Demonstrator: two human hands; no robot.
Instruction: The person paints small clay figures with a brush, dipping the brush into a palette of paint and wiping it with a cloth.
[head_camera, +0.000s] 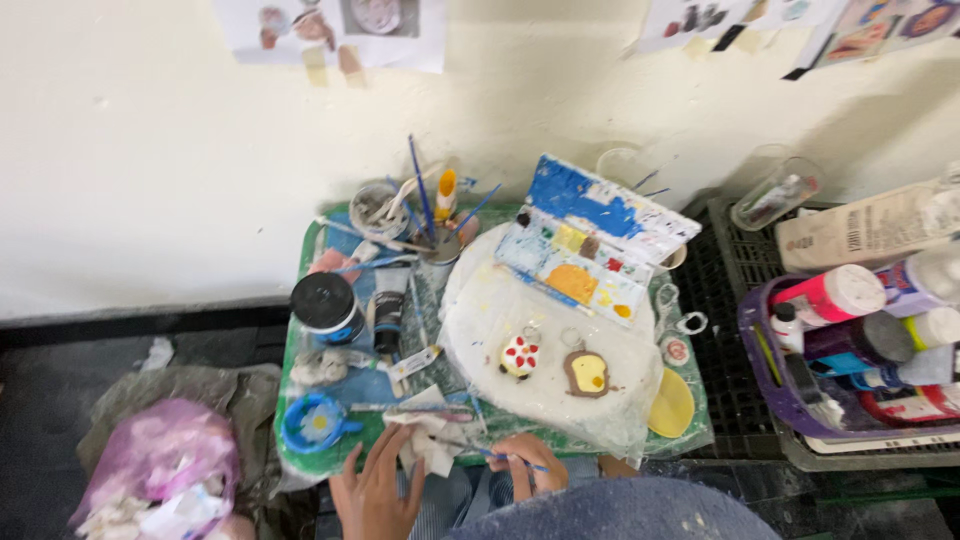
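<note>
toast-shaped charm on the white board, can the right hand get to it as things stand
Probably yes. The toast-shaped charm lies uncovered on the white board, just beyond the right hand, with nothing between them. But that hand grips a thin blue brush, so its fingers are not free.

A green tray (300, 330) carries a plastic-wrapped white board (480, 330), black-lidded jar (322, 300), paint tube (388, 312) — and brushes.

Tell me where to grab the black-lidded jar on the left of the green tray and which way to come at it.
Grip the black-lidded jar around its round side wall just under the lid, coming down from above and slightly from the left. It stands upright, and its left side faces the tray's open edge, while tubes and a cup of brushes crowd its right. The lid looks wide, so a side grasp probably holds better.
</note>
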